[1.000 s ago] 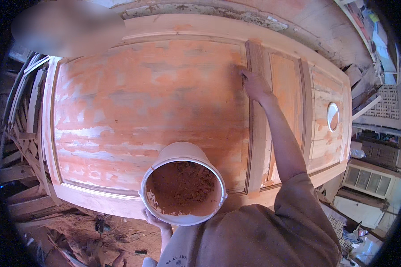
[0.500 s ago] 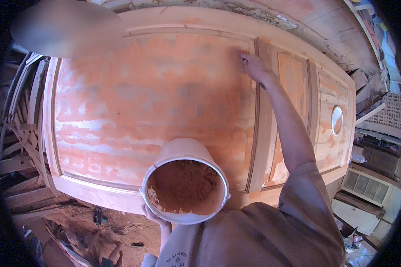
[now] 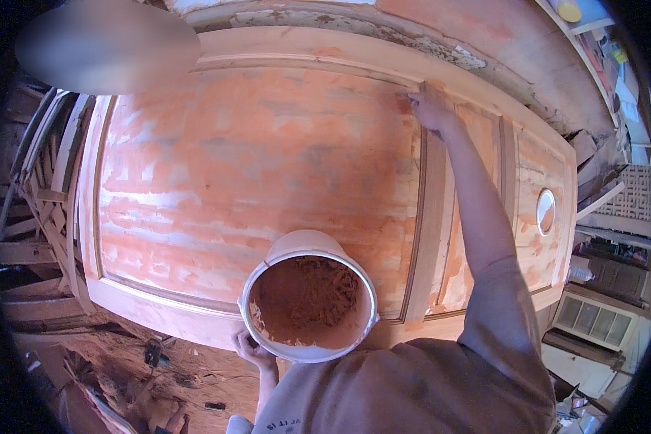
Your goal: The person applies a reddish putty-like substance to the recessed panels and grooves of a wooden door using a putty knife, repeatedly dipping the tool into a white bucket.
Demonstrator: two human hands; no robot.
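1 panelled wooden door (image 3: 333, 184) lies in front of the person, its biggest panel (image 3: 260, 159) patchy with orange filler. Thin, even strokes along the grain, feathered at the moulding (image 3: 414, 246), would probably serve best there. The right arm (image 3: 477, 195) stretches well forward and inward; standing closer should, I judge, give steadier pressure. By the near edge is 1 pale bucket (image 3: 308, 244), part full of lumpy reddish-brown paste (image 3: 311, 293), mouth toward the person. The right hand (image 3: 434, 112) bends over that panel's far right corner, fingers curled; what they pinch, if anything, I cannot tell. The left hand (image 3: 252, 349) curls at the bucket's lower left; clasping or merely propping, I cannot tell.
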